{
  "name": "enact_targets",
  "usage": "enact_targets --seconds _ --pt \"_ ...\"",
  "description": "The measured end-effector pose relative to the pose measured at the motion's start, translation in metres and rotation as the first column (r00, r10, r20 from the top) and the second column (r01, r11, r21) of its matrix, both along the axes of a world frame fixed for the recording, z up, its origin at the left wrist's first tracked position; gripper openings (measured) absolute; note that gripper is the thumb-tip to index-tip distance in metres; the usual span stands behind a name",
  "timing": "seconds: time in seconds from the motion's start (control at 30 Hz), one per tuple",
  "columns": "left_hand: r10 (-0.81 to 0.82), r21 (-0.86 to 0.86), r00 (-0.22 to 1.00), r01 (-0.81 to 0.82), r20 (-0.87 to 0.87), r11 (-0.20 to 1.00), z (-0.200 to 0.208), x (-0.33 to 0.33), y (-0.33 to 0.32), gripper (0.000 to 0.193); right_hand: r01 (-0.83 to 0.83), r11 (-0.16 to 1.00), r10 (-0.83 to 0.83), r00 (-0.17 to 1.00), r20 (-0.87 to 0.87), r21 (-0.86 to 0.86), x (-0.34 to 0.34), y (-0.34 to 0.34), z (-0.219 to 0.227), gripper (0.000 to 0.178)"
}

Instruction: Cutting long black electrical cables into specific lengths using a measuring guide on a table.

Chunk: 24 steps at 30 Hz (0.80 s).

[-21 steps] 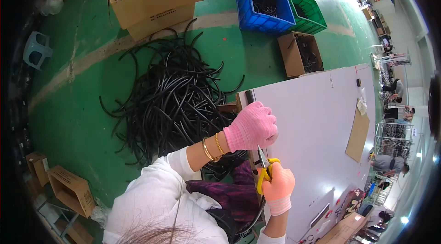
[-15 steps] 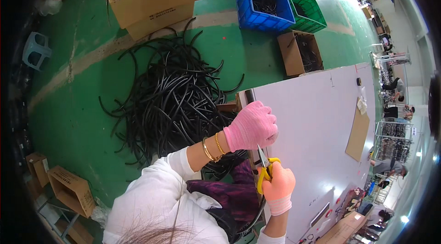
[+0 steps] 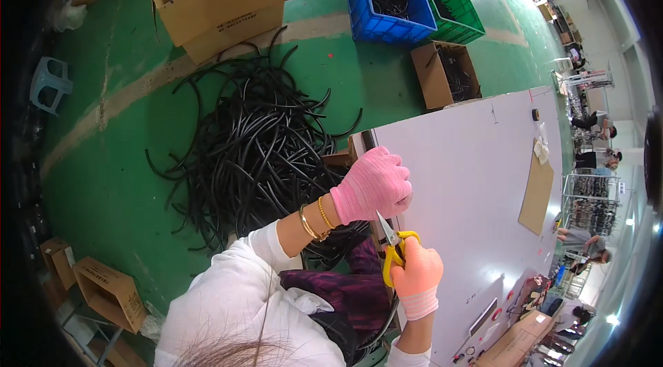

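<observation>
My left hand [image 3: 373, 186], in a pink knitted glove, is closed in a fist at the near-left edge of the white table [image 3: 456, 167]. Whatever its fingers hold is hidden beneath the hand. My right hand [image 3: 418, 272], in an orange glove, grips yellow-handled scissors [image 3: 392, 248] just below it. The blades point up toward the underside of the pink glove, close to it. To the left of the table, a big heap of black tubes [image 3: 255, 139] lies on the green floor.
Beyond the heap stands a large open carton [image 3: 235, 22]. Blue [image 3: 394, 30] and green [image 3: 469, 30] crates and a smaller carton [image 3: 429, 80] hold black pieces behind the table. A cardboard sheet [image 3: 536, 194] and a black tape roll [image 3: 535, 115] lie on the tabletop.
The view has shifted slightly. The scissors tilt a little more to the left, and my right hand sits slightly farther right against the table. My left hand stays closed at the table edge.
</observation>
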<state>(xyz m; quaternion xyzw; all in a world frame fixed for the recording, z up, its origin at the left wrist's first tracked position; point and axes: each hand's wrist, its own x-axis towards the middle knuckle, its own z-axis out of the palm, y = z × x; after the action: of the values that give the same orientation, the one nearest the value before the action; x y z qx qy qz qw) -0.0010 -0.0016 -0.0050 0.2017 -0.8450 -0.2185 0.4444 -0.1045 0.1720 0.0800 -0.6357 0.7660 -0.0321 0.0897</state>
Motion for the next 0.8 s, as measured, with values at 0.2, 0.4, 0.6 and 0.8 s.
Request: enact_targets --seconds 0.2,0.4,0.6,0.8 --pt "0.006 -0.007 1.0 -0.006 0.011 1.0 0.0 0.0 0.0 0.02 -0.015 1.0 0.015 1.0 -0.02 0.006 0.0 0.0 0.001 0.027" --pt "0.016 -0.031 1.0 -0.015 0.003 0.999 0.001 0.0 -0.002 0.02 -0.038 0.999 0.038 0.999 -0.013 -0.011 0.002 -0.005 0.002 0.025" --pt "0.029 0.006 1.0 -0.029 -0.005 1.0 0.003 -0.003 -0.003 0.021 -0.017 0.991 0.02 1.0 0.017 -0.13 0.002 -0.002 -0.002 0.021" --pt "0.061 -0.014 0.991 -0.06 0.117 0.998 0.01 -0.006 0.0 0.023 0.16 0.986 -0.146 0.963 0.225 -0.046 0.001 0.03 -0.012 0.027"
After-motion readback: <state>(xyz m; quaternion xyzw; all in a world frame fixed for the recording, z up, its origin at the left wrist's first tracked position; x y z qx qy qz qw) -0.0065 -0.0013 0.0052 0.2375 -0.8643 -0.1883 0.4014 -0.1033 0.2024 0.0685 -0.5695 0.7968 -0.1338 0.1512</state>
